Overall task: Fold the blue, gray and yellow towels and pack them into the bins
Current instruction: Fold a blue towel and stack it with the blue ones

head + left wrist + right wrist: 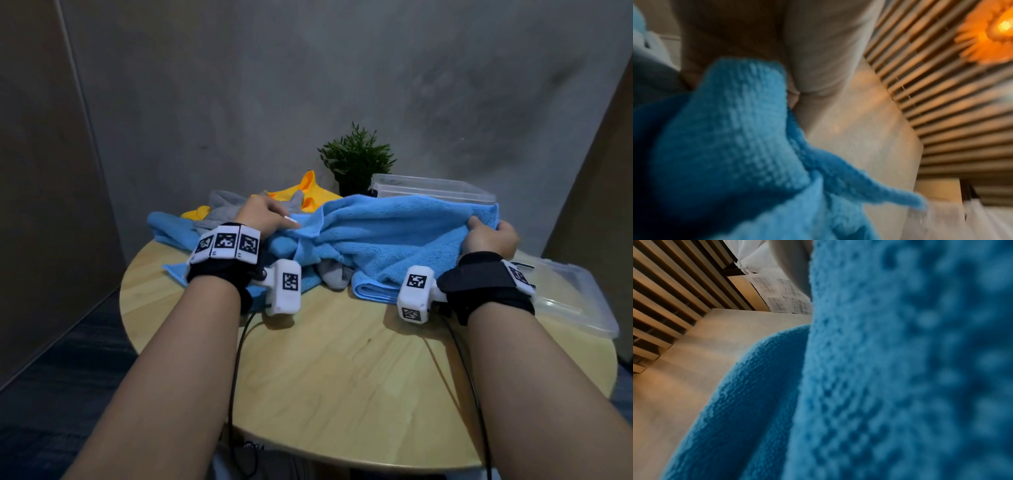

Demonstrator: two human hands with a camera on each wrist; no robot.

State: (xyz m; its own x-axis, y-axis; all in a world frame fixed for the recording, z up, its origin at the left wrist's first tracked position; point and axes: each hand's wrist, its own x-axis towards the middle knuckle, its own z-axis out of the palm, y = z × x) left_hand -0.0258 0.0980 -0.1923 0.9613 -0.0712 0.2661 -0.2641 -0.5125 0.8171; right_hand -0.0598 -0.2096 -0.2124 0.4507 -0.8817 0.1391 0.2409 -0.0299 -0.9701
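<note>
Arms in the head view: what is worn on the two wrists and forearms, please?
Both forearms are bare, without sleeves. The left hand has a black wrist wrap with a band of white tiles printed with black square codes. The right hand has a similar black strap. Each wrist carries a white boxy camera module with code markers, and a thin dark cable runs from each toward the person.

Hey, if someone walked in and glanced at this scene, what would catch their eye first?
A big blue towel stretched across the round wooden table, gripped by the left hand and right hand. Behind it lies a heap of gray and yellow towels, with a potted plant beside a clear bin.
</note>
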